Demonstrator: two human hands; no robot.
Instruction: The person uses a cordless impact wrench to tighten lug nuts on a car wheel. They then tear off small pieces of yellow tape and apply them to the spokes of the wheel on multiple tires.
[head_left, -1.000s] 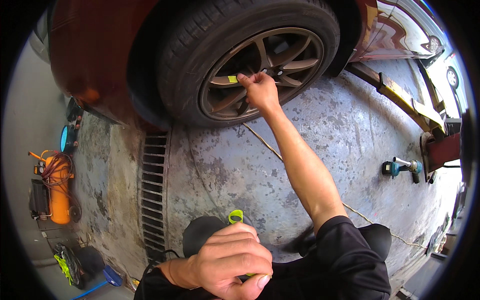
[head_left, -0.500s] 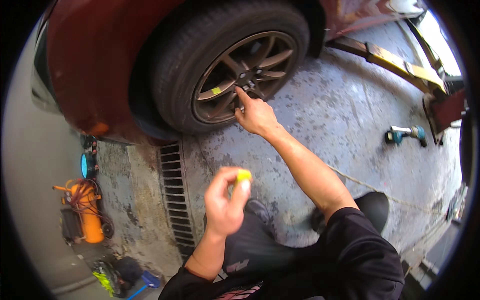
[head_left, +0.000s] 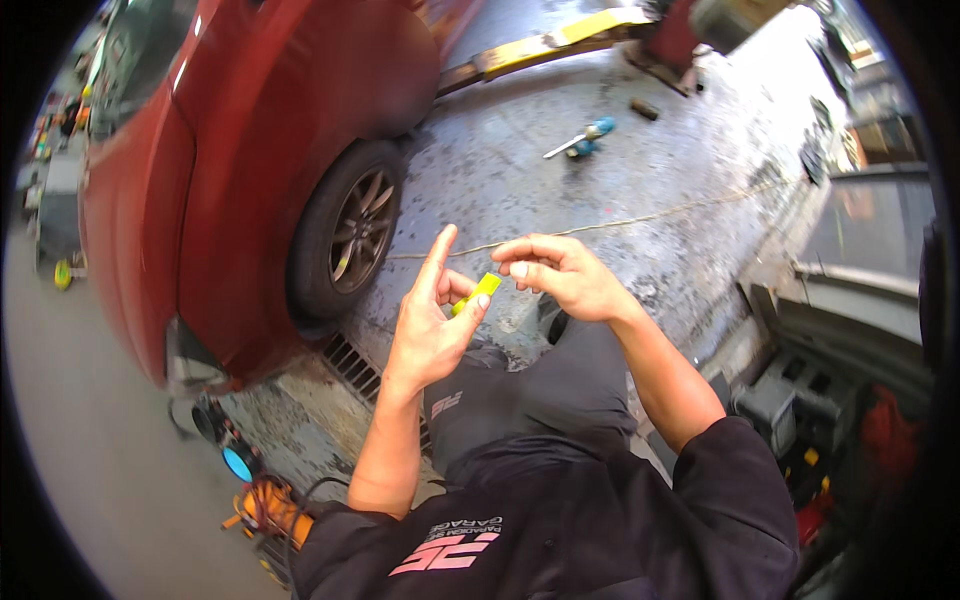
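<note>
Between the thumb and fingers of my left hand (head_left: 430, 325) is a small bright yellow piece (head_left: 487, 285), too small to tell its kind. The index finger of that hand sticks up. My right hand (head_left: 570, 280) hovers just right of the yellow piece, fingers loosely bent and nothing visible in them. Beyond my hands, at left, stands the red car (head_left: 245, 170). Its bronze-spoked wheel (head_left: 362, 232) carries a small yellow-green patch (head_left: 342, 268) on one spoke.
A teal cordless power tool (head_left: 590, 135) and a dark cylinder (head_left: 645, 109) lie on the floor. Behind them is a yellow lift arm (head_left: 560, 42). A rope (head_left: 650, 215) crosses the floor; a drain grate (head_left: 352, 366) runs near the wheel. An orange tank (head_left: 278, 508) stands lower left.
My right hand has left the wheel and come back beside my left hand. The left still holds the yellow piece. My view has swung right, so the wheel appears smaller and farther left.
</note>
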